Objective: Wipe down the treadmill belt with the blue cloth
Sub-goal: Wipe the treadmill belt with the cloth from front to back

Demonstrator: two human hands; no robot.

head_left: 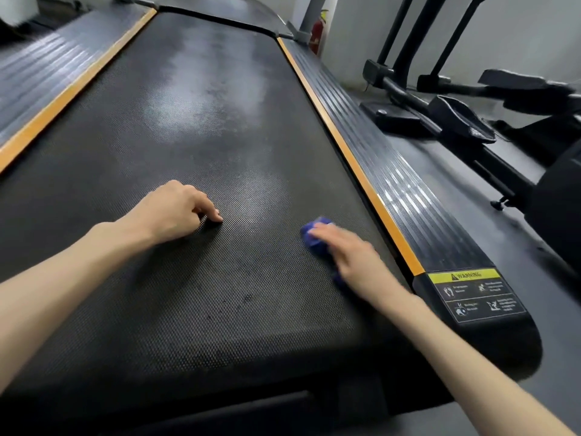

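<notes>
The black textured treadmill belt (pixel 195 127) fills the middle of the view, with a pale dusty sheen further up. My right hand (pixel 355 259) presses a bunched blue cloth (pixel 316 236) onto the belt near its right edge; the hand is blurred by motion. My left hand (pixel 176 212) rests on the belt to the left of it, fingers curled under with the fingertips touching the surface and nothing in them.
Orange-edged ribbed side rails (pixel 393 184) run along both sides of the belt. A yellow warning label (pixel 474 294) sits on the right rail's near end. An elliptical machine (pixel 471 121) stands on the floor to the right. A red fire extinguisher (pixel 317 33) is by the far wall.
</notes>
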